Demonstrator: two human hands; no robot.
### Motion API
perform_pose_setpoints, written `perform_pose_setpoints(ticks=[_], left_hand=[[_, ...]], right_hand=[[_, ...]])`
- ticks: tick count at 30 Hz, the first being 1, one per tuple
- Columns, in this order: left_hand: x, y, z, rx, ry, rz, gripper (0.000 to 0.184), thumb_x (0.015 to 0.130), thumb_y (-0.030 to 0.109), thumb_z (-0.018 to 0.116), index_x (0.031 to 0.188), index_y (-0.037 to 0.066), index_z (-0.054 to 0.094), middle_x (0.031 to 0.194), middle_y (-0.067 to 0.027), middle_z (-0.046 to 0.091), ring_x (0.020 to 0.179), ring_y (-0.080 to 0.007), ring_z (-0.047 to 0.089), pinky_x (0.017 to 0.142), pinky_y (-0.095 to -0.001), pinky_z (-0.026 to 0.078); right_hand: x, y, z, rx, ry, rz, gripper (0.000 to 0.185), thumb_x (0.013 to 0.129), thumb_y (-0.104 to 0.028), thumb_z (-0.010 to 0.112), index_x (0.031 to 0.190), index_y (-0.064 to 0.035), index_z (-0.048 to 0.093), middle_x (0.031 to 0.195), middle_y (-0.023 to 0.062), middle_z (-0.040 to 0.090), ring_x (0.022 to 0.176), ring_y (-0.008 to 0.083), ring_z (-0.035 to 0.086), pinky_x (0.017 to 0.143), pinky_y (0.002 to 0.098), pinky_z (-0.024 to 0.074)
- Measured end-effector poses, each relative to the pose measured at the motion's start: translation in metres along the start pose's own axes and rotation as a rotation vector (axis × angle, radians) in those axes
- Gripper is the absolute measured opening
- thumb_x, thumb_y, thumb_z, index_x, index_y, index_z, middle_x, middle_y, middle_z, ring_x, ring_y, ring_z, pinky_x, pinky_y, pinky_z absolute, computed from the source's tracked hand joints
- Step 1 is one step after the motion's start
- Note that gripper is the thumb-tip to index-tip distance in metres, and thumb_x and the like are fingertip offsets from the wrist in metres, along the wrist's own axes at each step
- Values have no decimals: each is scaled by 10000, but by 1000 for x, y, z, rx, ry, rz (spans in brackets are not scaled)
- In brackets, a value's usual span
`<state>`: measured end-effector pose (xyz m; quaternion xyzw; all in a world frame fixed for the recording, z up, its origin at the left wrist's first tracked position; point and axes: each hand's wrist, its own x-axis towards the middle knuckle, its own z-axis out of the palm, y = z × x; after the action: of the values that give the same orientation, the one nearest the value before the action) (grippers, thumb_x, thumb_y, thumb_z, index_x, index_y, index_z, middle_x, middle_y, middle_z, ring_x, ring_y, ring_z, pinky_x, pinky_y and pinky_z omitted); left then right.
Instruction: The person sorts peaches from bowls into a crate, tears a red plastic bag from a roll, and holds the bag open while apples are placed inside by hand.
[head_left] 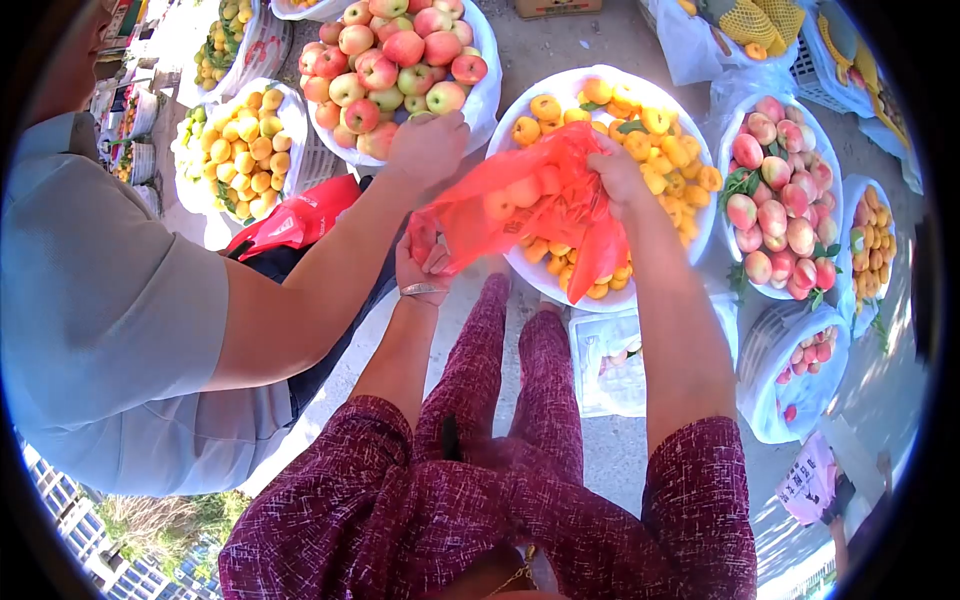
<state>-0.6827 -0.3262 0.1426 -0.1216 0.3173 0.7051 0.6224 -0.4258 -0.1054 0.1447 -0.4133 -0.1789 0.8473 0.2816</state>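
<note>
A thin red plastic bag [540,195] is stretched between my two hands above a basket of squat yellow-orange fruit [655,125]. My left hand [427,258], with a bracelet on the wrist, closes on the bag's left edge. On the other side, my right hand [618,178] pinches the bag's top right, its loose end hanging down over the fruit. Round fruit shapes show through the plastic; I cannot tell whether they lie in the bag or beneath it. Just beyond my left hand, another person's hand [428,148] is at the near edge of a basket of red-green apples [385,65].
The other person in a grey shirt [110,290] stands close on my left, a red bag [300,220] by their arm. Orange fruit [245,150] fills a basket at left. Pink peaches [780,200] stand at right, above another lined basket [790,370]. A white crate [605,365] sits near my feet.
</note>
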Motion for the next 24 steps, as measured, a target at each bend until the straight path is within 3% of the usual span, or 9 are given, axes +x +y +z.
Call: perform_pose_setpoints(ticks=[2, 8, 20, 24], left_hand=[[1, 0, -9, -29, 30, 8, 410, 968, 304, 332, 1223, 71, 552, 1057, -59, 667, 381, -72, 338, 376, -200, 284], [2, -1, -8, -41, -2, -16, 399, 962, 330, 367, 1158, 67, 595, 1166, -67, 674, 381, -96, 377, 376, -204, 325], [3, 4, -11, -18, 161, -2, 408, 943, 358, 392, 1144, 71, 602, 1157, -62, 677, 391, -108, 372, 381, -227, 322], [6, 5, -21, -30, 96, -1, 402, 942, 358, 398, 1148, 79, 602, 1165, -62, 674, 394, -111, 374, 385, -228, 324]], right_hand=[[0, -1, 1, 10, 2, 1, 490, 853, 71, 418, 1335, -10, 462, 1184, 145, 614, 1037, 240, 639, 908, 352, 534], [-7, -6, 13, 12, 43, 10, 467, 881, 54, 413, 1339, -16, 468, 1193, 135, 614, 1040, 234, 639, 916, 350, 527], [9, 3, 9, 11, 20, 40, 476, 884, 51, 403, 1350, -26, 465, 1195, 132, 612, 1043, 237, 636, 920, 353, 523], [11, 3, 11, 8, 26, 29, 481, 881, 54, 407, 1352, -27, 464, 1186, 129, 616, 1038, 233, 638, 915, 351, 524]])
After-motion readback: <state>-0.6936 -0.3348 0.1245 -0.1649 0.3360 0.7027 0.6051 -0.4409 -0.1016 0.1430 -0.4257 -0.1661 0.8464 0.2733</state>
